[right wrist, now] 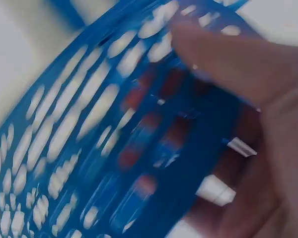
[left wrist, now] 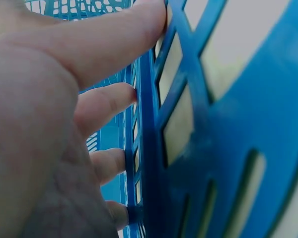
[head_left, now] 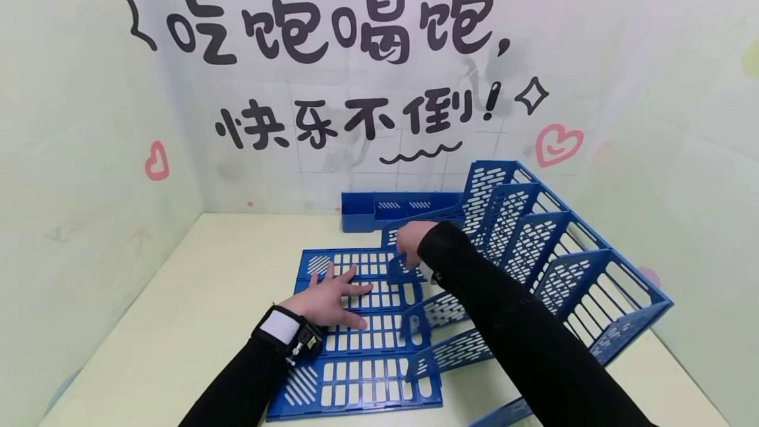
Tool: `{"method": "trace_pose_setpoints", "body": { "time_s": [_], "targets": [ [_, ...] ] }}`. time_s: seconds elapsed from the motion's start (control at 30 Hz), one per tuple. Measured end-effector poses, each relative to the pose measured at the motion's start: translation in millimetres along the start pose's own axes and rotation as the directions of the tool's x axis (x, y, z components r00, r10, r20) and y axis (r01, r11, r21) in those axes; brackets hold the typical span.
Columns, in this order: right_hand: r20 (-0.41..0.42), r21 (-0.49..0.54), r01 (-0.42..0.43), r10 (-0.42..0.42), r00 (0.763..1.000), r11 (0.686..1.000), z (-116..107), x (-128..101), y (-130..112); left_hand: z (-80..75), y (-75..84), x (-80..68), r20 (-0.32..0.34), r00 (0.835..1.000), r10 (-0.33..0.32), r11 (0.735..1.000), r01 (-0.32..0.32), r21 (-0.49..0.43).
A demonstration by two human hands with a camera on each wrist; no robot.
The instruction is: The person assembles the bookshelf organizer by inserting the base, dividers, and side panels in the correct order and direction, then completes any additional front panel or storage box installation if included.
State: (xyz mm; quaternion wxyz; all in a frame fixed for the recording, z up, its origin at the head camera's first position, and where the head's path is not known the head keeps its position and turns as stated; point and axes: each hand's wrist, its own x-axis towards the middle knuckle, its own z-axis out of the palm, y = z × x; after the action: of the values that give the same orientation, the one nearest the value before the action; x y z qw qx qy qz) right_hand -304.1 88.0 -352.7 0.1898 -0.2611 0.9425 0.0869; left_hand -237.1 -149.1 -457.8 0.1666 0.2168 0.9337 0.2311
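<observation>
On pale table [head_left: 178, 295], our flat left hand [head_left: 332, 295] presses the slotted panel [head_left: 362, 374]; right hand [head_left: 412, 236] grips a divider [head_left: 400, 262], rack [head_left: 563, 262] half assembled.

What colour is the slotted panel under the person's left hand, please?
Blue, with rows of rectangular slots; the slotted panel shows best in the head view.

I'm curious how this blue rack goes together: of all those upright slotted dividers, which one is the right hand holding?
The farthest-back divider, nearest the blue tray by the wall. The right hand pinches its top edge; the other dividers, nearer the camera, stand untouched.
</observation>
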Motion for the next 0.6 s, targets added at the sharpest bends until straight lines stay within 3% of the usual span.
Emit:
{"method": "trace_pose_setpoints", "body": {
  "time_s": [0.13, 0.33, 0.5, 0.6],
  "targets": [
    [-0.015, -0.108, -0.050, 0.049, 0.999, 0.993, 10.9, 6.9, 10.6, -0.6, 0.0, -1.8, 0.001, 1.000, -0.005, 1.000, 0.005, -0.007],
    [-0.050, -0.082, -0.147, 0.144, 0.988, 0.986, 22.2, 10.3, 26.2, 4.1, -1.8, 0.9, 0.007, 1.000, -0.010, 1.000, 0.010, -0.009],
    [-0.062, -0.097, -0.171, 0.165, 0.984, 0.981, 19.6, 5.2, 24.9, 1.7, -0.7, 3.4, 0.002, 1.000, 0.008, 1.000, -0.008, -0.001],
    [-0.065, -0.100, -0.144, 0.138, 0.988, 0.985, 16.2, 4.7, 21.1, -0.4, -0.3, 4.5, 0.007, 1.000, 0.005, 1.000, -0.005, 0.006]
  ]
}}
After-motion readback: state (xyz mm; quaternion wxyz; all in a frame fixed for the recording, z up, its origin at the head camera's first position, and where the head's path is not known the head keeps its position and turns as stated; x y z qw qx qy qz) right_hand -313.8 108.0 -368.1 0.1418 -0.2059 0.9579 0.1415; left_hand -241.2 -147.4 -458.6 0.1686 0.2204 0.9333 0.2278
